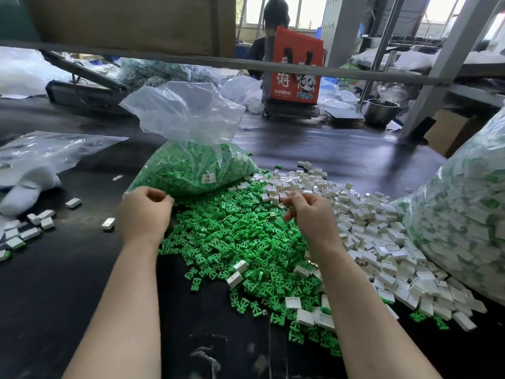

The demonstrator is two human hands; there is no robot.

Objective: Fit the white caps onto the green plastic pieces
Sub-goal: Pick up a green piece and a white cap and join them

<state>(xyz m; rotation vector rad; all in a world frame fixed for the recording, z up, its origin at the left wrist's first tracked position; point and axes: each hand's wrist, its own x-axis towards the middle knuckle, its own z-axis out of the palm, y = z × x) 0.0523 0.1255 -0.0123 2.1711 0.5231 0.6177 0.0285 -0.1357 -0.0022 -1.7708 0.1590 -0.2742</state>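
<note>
A heap of loose green plastic pieces (240, 242) lies on the dark table (68, 283). To its right spreads a heap of white caps (382, 242). My left hand (144, 214) hovers at the heap's left edge, just in front of a clear bag of green pieces (191, 170). Its fingers are curled with thumb against forefinger, and nothing shows between them. My right hand (308, 214) is where the green and white heaps meet, and its curled fingertips pinch a white cap (282, 205).
A big bag of assembled pieces (464, 214) bulges at the right. Several assembled pieces (30, 228) and a flat plastic bag (41, 151) lie at the left. Behind are a red bag (296, 67), a metal pot (379, 110), a rail (246, 65) and a person (273, 28).
</note>
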